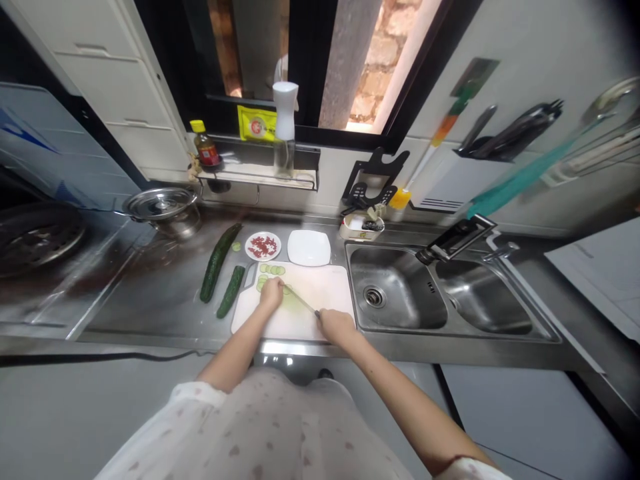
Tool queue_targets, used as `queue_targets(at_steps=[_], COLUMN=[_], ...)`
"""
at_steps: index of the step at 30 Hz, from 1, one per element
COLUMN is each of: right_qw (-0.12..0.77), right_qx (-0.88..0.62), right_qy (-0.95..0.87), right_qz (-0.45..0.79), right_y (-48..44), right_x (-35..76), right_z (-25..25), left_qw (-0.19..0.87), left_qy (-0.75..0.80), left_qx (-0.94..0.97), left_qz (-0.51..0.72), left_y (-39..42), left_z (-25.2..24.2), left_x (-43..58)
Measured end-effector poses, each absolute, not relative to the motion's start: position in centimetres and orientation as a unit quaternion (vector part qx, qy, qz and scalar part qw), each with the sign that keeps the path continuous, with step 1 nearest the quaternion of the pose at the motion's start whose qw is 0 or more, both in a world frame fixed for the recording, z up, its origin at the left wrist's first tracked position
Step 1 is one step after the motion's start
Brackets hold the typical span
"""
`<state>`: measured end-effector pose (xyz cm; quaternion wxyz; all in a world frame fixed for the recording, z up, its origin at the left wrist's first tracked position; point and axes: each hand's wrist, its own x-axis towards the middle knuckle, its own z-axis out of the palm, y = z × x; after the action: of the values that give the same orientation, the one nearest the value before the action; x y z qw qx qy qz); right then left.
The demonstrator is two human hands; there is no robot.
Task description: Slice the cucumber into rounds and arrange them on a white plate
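Observation:
My right hand (pixel 337 327) is wrapped round the handle of a knife (pixel 303 300), whose blade slants up and left over the white cutting board (pixel 327 283). Near the blade's tip is my left hand (pixel 271 295), its fingers curled down; what they hold or press is hidden. Several pale green cucumber slices (pixel 273 270) lie on the board just beyond that hand, and more show around its fingers. Left of the board are a long whole cucumber (pixel 219 263) and a shorter cut piece of cucumber (pixel 231 292).
Behind the board stand a plate of chopped red pieces (pixel 263 247) and a white square dish (pixel 309 247). A double sink (pixel 395 283) adjoins on the right. A lidded steel pot (pixel 175 213) is at the back left. Bottles stand on the shelf (pixel 250 172) below the window.

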<state>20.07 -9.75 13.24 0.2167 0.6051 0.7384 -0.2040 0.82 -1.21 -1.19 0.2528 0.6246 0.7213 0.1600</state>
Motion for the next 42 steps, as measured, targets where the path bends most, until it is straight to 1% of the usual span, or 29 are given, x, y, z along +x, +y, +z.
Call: queue_targets(at_steps=[5, 26, 38, 42], right_qw=[0.221, 0.213, 0.194, 0.174], right_qx=[0.602, 0.617, 0.634, 0.653], right_qy=[0.728, 0.715, 0.702, 0.689], right_qz=[-0.243, -0.25, -0.261, -0.261], right_y=[-9.6, -9.9, -12.3, -13.3], right_x=[20.3, 19.8, 22.0, 22.5], right_z=[13.8, 13.8, 12.3, 11.2], left_qw=[0.259, 0.264, 0.234, 0.215], left_qy=[0.723, 0.717, 0.706, 0.686], left_qx=[0.62, 0.622, 0.643, 0.668], left_qz=[0.162, 0.172, 0.18, 0.191], left_y=[-1.2, -1.3, -2.1, -3.0], left_z=[-1.2, -1.0, -1.1, -1.3], left_x=[0.8, 0.8, 0.9, 1.0])
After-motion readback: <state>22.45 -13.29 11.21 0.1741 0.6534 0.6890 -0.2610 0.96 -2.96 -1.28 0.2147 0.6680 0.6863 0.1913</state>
